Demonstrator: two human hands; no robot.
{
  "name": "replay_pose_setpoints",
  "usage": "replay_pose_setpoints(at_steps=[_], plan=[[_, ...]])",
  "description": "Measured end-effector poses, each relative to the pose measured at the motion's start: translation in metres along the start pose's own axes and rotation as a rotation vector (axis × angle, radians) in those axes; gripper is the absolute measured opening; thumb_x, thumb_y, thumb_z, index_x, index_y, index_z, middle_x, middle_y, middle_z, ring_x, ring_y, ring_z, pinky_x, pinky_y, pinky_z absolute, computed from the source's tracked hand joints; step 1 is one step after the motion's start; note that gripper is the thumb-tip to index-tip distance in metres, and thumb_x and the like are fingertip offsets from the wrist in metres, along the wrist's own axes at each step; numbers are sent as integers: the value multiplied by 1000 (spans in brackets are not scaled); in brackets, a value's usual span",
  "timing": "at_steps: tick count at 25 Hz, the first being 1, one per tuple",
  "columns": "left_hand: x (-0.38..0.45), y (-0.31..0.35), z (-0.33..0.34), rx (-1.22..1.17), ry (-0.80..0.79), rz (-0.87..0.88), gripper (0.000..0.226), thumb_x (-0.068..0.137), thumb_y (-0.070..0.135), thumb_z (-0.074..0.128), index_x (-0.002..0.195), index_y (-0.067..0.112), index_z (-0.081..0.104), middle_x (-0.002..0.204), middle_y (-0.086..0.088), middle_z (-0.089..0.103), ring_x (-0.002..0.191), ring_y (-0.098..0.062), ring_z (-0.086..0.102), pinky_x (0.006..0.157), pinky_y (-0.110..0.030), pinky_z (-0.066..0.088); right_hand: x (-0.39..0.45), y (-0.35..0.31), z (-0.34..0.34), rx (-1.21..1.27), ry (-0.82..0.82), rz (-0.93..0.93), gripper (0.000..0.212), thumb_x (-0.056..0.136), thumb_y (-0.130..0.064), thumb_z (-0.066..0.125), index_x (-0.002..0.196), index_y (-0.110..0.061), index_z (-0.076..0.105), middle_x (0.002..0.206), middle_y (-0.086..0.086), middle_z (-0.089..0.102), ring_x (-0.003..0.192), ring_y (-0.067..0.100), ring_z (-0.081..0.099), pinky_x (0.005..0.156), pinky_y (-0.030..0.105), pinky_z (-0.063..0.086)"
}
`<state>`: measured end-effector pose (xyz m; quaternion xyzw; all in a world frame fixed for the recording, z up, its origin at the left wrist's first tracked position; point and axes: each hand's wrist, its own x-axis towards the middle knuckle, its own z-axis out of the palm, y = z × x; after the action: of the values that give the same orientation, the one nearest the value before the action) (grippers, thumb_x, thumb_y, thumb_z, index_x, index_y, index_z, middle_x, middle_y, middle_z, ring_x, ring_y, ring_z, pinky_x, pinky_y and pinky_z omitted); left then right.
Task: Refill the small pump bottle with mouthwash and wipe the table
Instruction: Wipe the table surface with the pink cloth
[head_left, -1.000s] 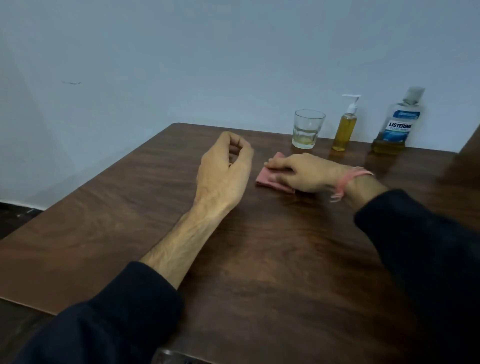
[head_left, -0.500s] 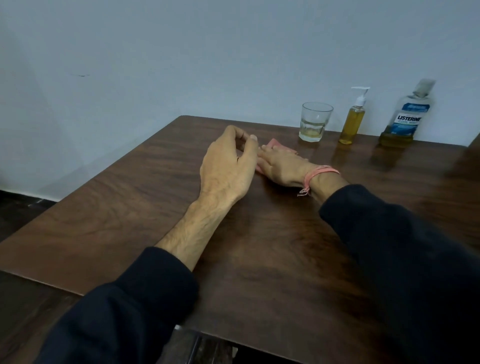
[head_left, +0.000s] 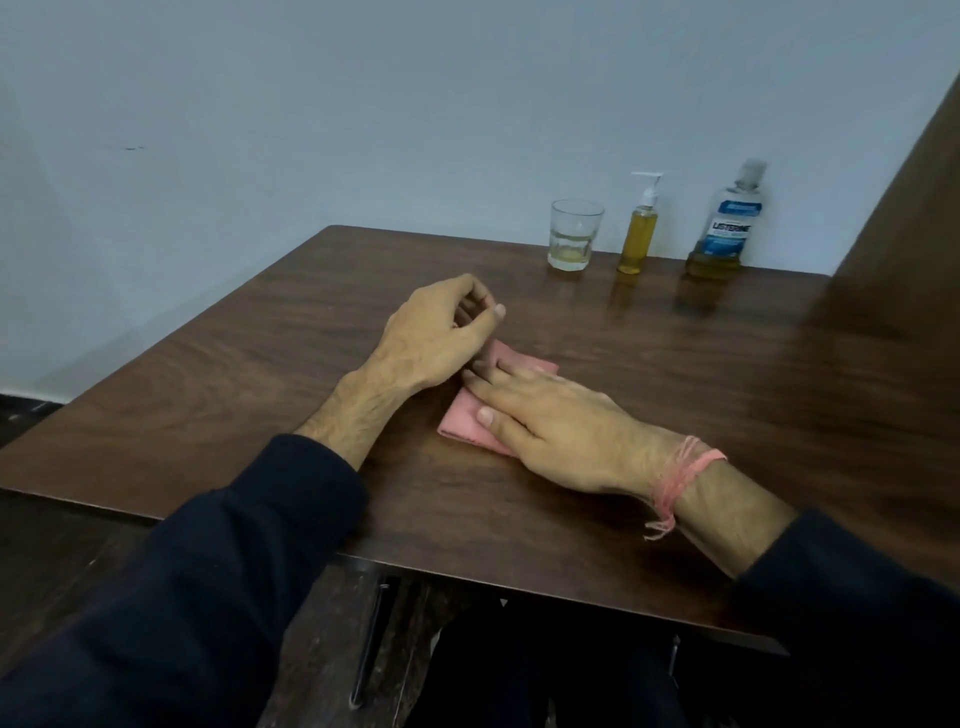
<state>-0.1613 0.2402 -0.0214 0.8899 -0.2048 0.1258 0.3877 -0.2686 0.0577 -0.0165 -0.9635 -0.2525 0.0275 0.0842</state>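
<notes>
A folded pink cloth (head_left: 465, 419) lies on the dark wooden table (head_left: 260, 353) near its middle. My right hand (head_left: 550, 426) presses flat on the cloth, fingers stretched over it. My left hand (head_left: 434, 335) rests just left of it, fingers loosely curled, holding nothing. At the back by the wall stand the small pump bottle (head_left: 639, 234) filled with yellow liquid and the Listerine mouthwash bottle (head_left: 724, 228), which has a little liquid at its bottom.
A clear glass (head_left: 574, 241) with a little liquid stands left of the pump bottle. A wall runs behind the table. A brown panel (head_left: 904, 218) rises at the right. The table's near edge is close to my arms.
My right hand has slid the pink cloth toward me across the table. The left hand has stayed beside it. The view has tilted down.
</notes>
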Motion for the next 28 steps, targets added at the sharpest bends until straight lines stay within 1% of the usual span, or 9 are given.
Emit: replay_pose_setpoints(at_steps=[3,6,10,13,17,20,24,26,28], plan=[[-1,4,4,16,-51,48,16,101,55,72,101,39,72,101,19,78,95,0,72,94,-45,66,-56,8,7,5,20,54,64,117,-57,24,177,-38,17,183,-21,8,169,-3,-1,128,16,-9],[-1,5,8,48,-97,56,16,98,53,78,99,38,73,100,18,78,95,-4,73,94,-45,66,-97,24,4,39,17,162,68,111,-67,25,175,-46,18,179,-30,8,166,-9,-1,131,17,-5],[-1,-2,4,-8,-93,31,15,99,46,85,100,37,74,102,16,79,98,-4,73,93,-39,64,-114,55,-4,68,5,280,79,102,-78,24,174,-47,20,182,-25,10,166,-6,1,133,21,-1],[-2,1,5,-40,-128,58,16,99,42,88,102,34,74,105,13,79,100,-8,74,94,-37,62,-127,102,-16,52,31,468,72,110,-68,28,176,-40,19,184,-17,12,168,1,2,129,19,-4],[-4,4,5,-44,-134,71,16,99,38,89,102,32,75,107,11,80,101,-13,75,99,-43,63,-117,134,-32,68,36,732,64,118,-59,29,177,-38,17,186,-12,7,173,12,0,137,41,1],[-4,5,7,-51,-172,96,21,96,44,92,107,33,77,113,11,79,106,-12,75,103,-45,63,-110,116,-28,104,41,730,65,117,-60,29,177,-40,15,186,-13,4,173,14,0,136,47,3],[0,9,11,-14,-323,102,64,82,76,89,136,43,78,148,21,69,135,-11,64,114,-39,51,-134,69,-9,8,82,526,70,114,-66,28,177,-39,16,186,-13,8,172,10,3,134,33,0],[0,9,15,39,-385,141,86,74,93,82,145,44,75,153,27,63,141,-5,55,116,-34,43,-146,57,-3,-24,97,470,73,111,-70,28,177,-40,16,185,-14,10,171,5,4,130,24,-4],[0,7,17,39,-409,161,99,63,103,76,144,45,77,155,32,62,143,2,52,118,-30,39,-148,68,-8,-4,54,493,75,110,-75,26,177,-43,15,185,-18,8,170,2,2,124,24,-6]])
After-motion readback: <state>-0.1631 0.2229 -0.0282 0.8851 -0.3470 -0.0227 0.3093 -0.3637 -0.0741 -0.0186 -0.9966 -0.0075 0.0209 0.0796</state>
